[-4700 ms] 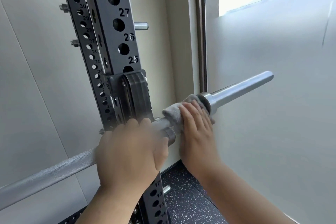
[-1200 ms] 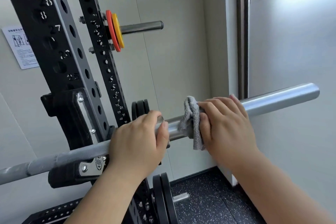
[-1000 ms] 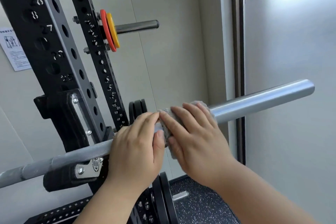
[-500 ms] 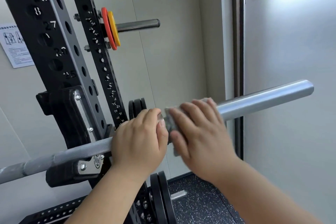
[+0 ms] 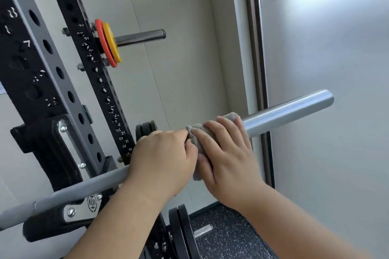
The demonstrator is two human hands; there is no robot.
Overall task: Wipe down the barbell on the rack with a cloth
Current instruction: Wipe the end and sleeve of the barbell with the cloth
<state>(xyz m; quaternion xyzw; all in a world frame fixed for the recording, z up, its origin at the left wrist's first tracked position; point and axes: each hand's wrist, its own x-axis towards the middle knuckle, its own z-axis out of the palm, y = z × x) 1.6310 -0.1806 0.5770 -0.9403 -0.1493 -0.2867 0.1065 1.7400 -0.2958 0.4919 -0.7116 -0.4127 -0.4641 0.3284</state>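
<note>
A silver barbell (image 5: pixel 288 112) lies across the black rack (image 5: pixel 52 99), its sleeve end pointing up to the right. My left hand (image 5: pixel 162 162) grips the bar just right of the rack's hook. Right beside it, my right hand (image 5: pixel 227 153) wraps a grey cloth (image 5: pixel 200 135) round the inner end of the sleeve. The cloth shows above my fingers and hangs a little below my palm. The two hands touch each other.
A peg (image 5: pixel 141 37) with red and yellow plates (image 5: pixel 108 43) juts from the rear upright. Black plates (image 5: pixel 181 235) sit low on the rack above the speckled floor (image 5: pixel 223 231). A wall corner and dark window frame (image 5: pixel 257 73) stand close behind the bar's end.
My right hand with the cloth slid left along the sleeve to meet my left hand, then stayed there. The left hand kept its grip on the bar.
</note>
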